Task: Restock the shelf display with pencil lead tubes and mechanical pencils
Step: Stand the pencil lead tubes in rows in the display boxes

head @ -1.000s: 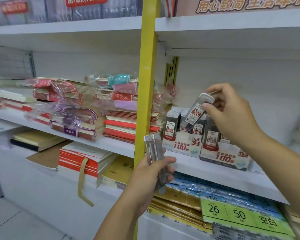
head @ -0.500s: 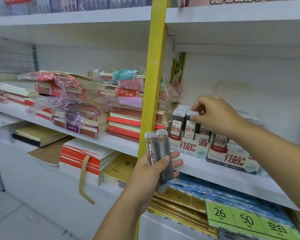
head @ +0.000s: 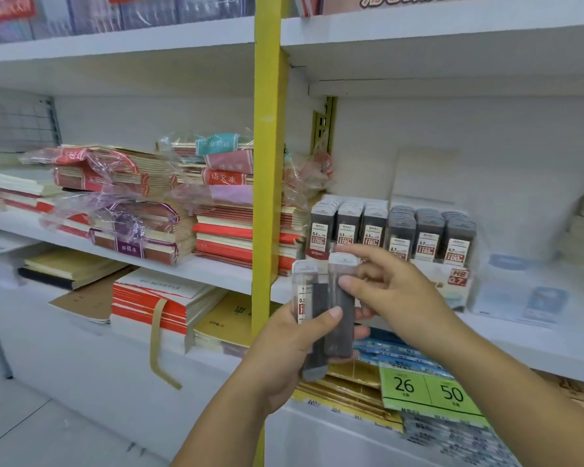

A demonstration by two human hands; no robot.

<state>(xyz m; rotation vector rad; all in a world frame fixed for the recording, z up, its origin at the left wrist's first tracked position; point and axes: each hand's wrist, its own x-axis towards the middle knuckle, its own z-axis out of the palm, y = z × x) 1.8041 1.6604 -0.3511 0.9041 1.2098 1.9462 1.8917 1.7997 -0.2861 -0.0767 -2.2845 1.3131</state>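
My left hand (head: 294,345) grips two clear pencil lead tubes with dark leads inside, held upright in front of the shelf. The left tube (head: 307,298) sits under my thumb. My right hand (head: 391,291) pinches the upper part of the right tube (head: 341,318) with thumb and fingers. Behind them, on the middle shelf (head: 216,274), stand two display boxes: the 0.5 lead tubes (head: 346,227) in three rows and the darker 0.7 lead tubes (head: 430,235) beside them to the right.
A yellow upright post (head: 267,163) divides the shelving just left of my hands. Wrapped stacks of notebooks (head: 132,224) fill the shelf left of it. Green price tags (head: 425,392) and blue packs lie on the lower shelf. A pale blue box (head: 520,291) stands right of the displays.
My right hand left the 0.5 display box, where it set a tube down, and came back down to the tubes in my left hand. It now pinches the right one.
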